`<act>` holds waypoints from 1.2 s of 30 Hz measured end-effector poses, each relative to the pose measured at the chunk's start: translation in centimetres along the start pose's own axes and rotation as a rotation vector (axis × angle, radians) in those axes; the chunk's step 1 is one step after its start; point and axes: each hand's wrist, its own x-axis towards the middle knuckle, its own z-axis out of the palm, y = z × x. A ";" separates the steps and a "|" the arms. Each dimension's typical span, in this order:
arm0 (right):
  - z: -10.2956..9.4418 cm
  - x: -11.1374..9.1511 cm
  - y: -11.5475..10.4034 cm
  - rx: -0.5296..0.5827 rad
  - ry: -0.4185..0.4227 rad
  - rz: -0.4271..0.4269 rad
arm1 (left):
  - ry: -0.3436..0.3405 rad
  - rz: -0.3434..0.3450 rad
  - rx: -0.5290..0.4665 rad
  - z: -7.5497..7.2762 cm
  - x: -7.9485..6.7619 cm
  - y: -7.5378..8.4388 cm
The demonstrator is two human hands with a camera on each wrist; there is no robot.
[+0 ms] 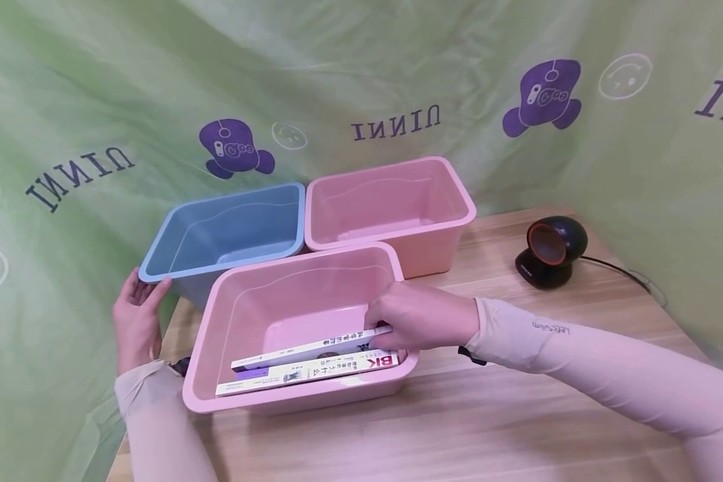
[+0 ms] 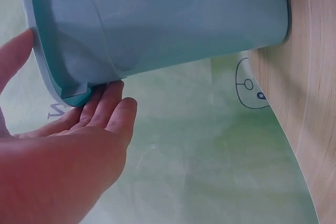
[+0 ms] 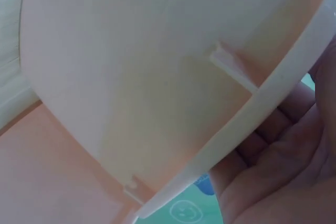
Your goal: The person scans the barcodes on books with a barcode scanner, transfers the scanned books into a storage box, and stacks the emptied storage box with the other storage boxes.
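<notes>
The blue bin [image 1: 223, 271] stands at the back left. My left hand [image 1: 137, 325] holds its front-left corner, thumb [image 2: 18, 51] at the rim and fingers [image 2: 107, 103] against the outside below it. Nearer me is a pink bin [image 1: 295, 405] with thin books lying along its front side. Over its right rim reaches my right hand [image 1: 412, 314], pinching the right end of a white and grey book [image 1: 307, 353]. Closer to the front wall lies a white book [image 1: 313, 375] with red lettering. In the right wrist view the fingertips are hidden behind the bin's rim [image 3: 231, 129].
A second pink bin [image 1: 430, 244] stands behind, beside the blue one. A black scanner-like device [image 1: 548, 251] with a round face and a cable sits on the right of the wooden table [image 1: 488, 415]. Green printed cloth [image 1: 337, 80] hangs around the table.
</notes>
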 end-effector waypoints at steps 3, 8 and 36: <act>0.0 0.1 -0.3 -0.034 0.025 0.025 | 0.001 0.011 -0.005 0.0 0.0 0.0; -0.1 0.4 -0.6 -0.052 0.055 0.042 | 0.006 0.012 -0.030 -0.1 0.0 -0.1; -3.9 -0.9 -0.9 0.070 0.313 0.013 | 0.015 -0.003 -0.016 0.0 0.0 -0.1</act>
